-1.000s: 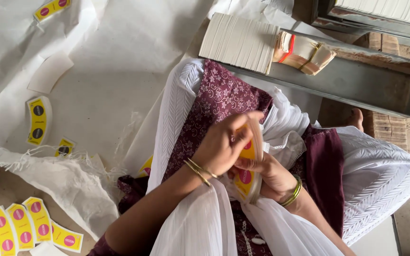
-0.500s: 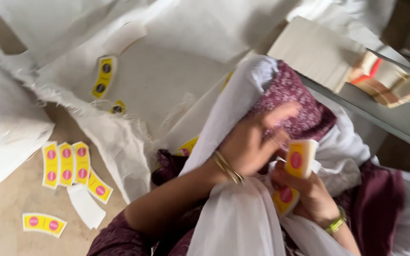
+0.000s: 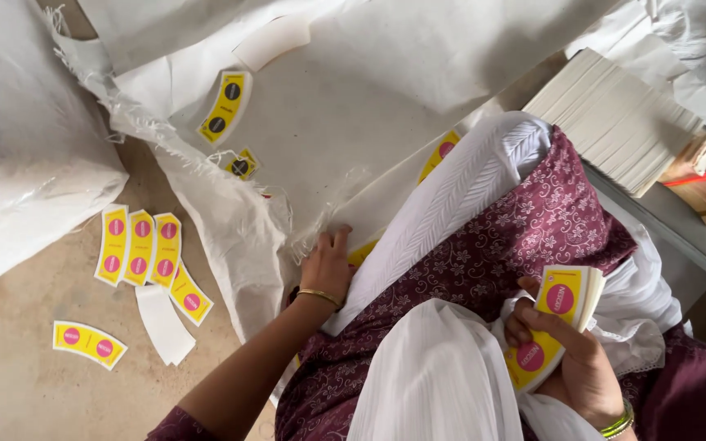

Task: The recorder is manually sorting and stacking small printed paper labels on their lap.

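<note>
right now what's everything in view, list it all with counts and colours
stack of curved labels: one stack, yellow with pink circles, held in the right hand over the lap
labels on the floor: five loose, yellow with pink circles, plus one white blank, lower left
labels with dark circles: two, yellow, on the white sheet at top
white sheet: one, frayed edge, spread over the floor
white sack: one, far left
pile of white blanks: one, top right
metal tray: one, grey, right edge
left hand: gold bangle, resting on the white sheet's edge
right hand: green bangles, gripping the stack
</note>
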